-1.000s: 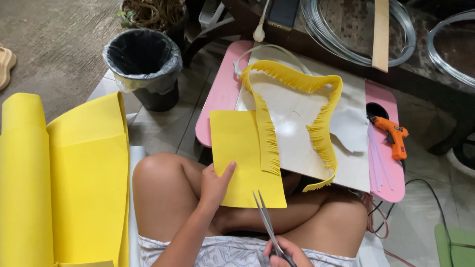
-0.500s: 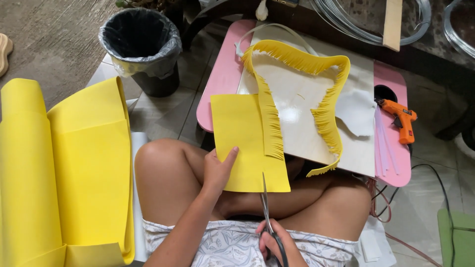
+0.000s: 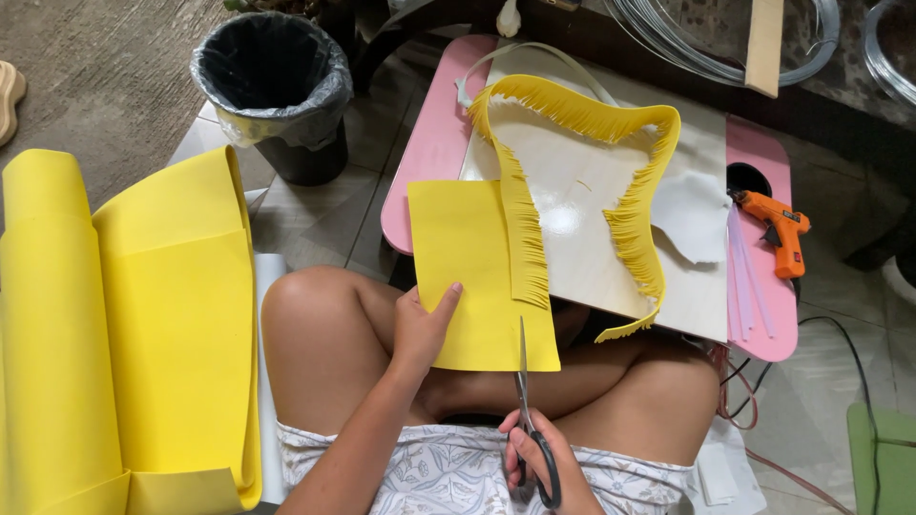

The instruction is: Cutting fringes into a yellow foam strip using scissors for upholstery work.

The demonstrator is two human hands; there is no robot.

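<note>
Since a moment ago the scissors (image 3: 526, 401) have slid forward, so their blades now reach the lower edge of the yellow foam sheet (image 3: 474, 277). That sheet lies half on the pink table (image 3: 429, 153), half over the person's lap. Left hand (image 3: 423, 326) pinches its left edge, thumb on top. Right hand (image 3: 542, 462) is clenched through the scissor handles. A fringed yellow strip (image 3: 572, 113) curls across a white board (image 3: 592, 205) beside an orange glue gun (image 3: 780, 229)
</note>
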